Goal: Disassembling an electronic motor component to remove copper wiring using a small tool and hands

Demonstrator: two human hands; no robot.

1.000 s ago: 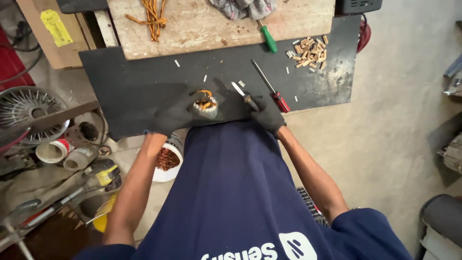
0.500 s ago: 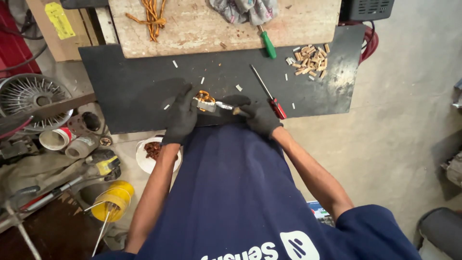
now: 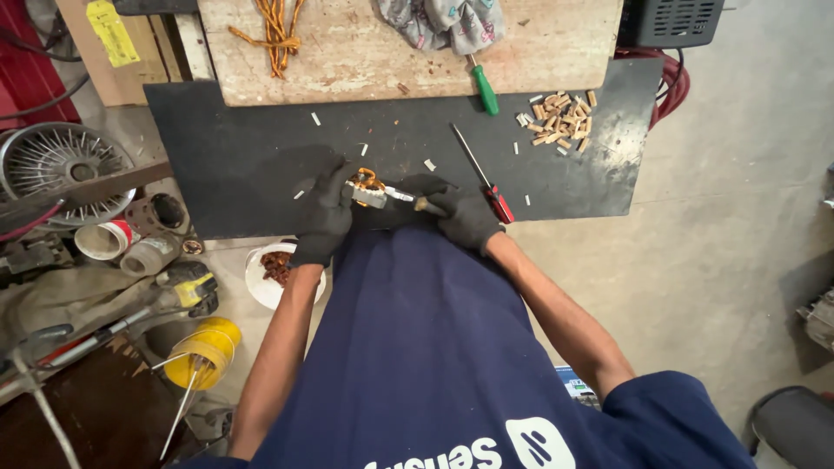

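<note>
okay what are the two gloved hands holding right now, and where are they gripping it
The left hand grips a small metal part with copper windings around its body. The right hand holds a thin tool by its handle end, tip at the part.

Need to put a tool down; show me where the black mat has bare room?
Bare: the black mat's left part, between the wooden board and left hand. Crowded: right side, with red-handled screwdriver, green-handled screwdriver and cut pieces.

black gloves (image 3: 326, 213), green-handled screwdriver (image 3: 484, 89), yellow spool (image 3: 198, 354)
</note>
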